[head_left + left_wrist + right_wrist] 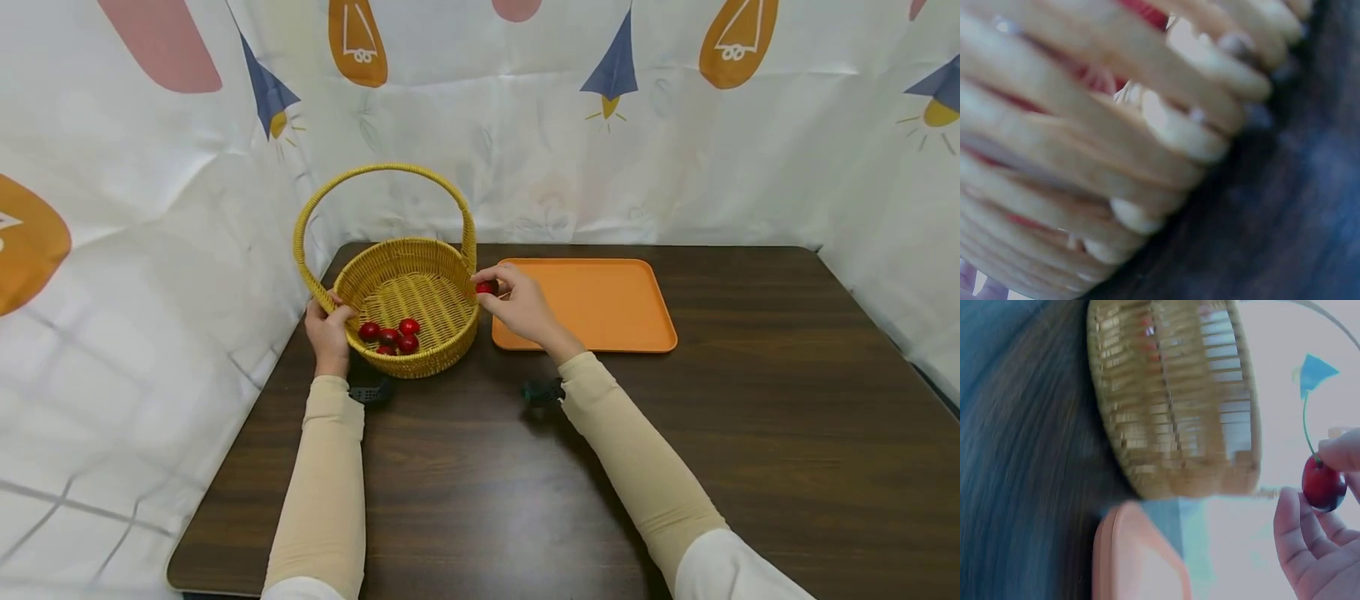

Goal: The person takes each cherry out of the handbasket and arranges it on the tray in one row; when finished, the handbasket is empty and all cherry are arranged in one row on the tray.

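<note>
1. With our right hand (pixel 517 304) we pinch a small, glossy dark-red cherry (pixel 1324 485) between thumb and fingers; in the right wrist view, its thin green stem (pixel 1307 428) points up and away from the fingertips.
2. We hold that cherry just outside the right side of the round yellow woven basket (pixel 450 346), near the foot of its tall arched handle (pixel 382 167) and by the upper left part of the flat orange rectangular tray (pixel 592 304).
3. Our left hand (pixel 327 337) is clamped on the basket's left rim, by the handle's other foot, with the thumb over the edge.
4. Inside the basket, we see a cluster of red cherries (pixel 408 342) gathered on the floor at the near left.
5. The basket stands upright on the dark brown wood-grain desk (pixel 787 392), with the tray lying flat just to its right.
6. Our left wrist view is blurred and filled by the basket's woven strips, with red showing through the gaps.
7. Beige sleeves (pixel 322 492) cover our forearms, and a white printed cloth (pixel 480 125) hangs behind the desk.
</note>
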Action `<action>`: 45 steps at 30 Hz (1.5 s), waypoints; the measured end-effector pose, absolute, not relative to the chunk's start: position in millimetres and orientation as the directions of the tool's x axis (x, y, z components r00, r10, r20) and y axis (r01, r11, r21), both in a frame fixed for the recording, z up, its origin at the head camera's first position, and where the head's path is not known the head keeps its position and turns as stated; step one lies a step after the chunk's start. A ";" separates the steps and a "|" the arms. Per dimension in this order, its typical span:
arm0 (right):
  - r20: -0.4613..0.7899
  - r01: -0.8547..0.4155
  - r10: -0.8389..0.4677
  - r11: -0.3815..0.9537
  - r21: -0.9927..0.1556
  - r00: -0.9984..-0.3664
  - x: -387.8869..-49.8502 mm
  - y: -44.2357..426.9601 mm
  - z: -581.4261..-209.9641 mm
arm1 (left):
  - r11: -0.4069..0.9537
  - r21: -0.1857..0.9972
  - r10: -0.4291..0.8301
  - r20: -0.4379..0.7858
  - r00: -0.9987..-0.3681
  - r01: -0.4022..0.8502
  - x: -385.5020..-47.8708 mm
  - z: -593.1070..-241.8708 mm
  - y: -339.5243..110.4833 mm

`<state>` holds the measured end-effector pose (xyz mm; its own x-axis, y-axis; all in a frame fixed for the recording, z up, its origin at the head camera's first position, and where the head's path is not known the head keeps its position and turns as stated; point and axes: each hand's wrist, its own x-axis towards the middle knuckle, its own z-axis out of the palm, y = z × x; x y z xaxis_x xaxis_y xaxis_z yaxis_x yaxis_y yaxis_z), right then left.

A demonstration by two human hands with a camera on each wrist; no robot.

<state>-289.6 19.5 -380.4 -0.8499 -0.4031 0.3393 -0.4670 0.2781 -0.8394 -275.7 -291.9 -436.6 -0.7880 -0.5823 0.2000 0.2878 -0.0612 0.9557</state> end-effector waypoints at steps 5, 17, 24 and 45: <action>0.284 -0.397 -0.349 0.313 -0.863 -0.893 -299.0 38.5 -385.2 | -0.068 0.951 -0.570 0.211 -0.794 0.301 -275.7 -434.7 -292.8; 0.094 -0.224 -0.321 0.396 -0.890 -0.942 -312.9 61.2 -415.6 | -0.080 0.955 -0.552 0.196 -0.811 0.285 -275.6 -437.8 -295.1; 0.067 -0.190 -0.291 0.421 -0.887 -0.954 -317.6 61.8 -431.4 | -0.067 0.961 -0.543 0.190 -0.818 0.268 -276.6 -438.2 -297.1; 0.098 -0.223 -0.255 0.524 -0.822 -0.962 -319.4 52.7 -445.5 | -0.085 0.957 -0.534 0.191 -0.823 0.277 -275.6 -437.2 -297.1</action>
<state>-319.4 52.7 -445.5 -0.9620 -0.2548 0.0980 -0.2226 0.5240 -0.8221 -275.6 -297.1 -437.2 -0.8234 -0.5344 0.1908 0.2767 -0.0847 0.9572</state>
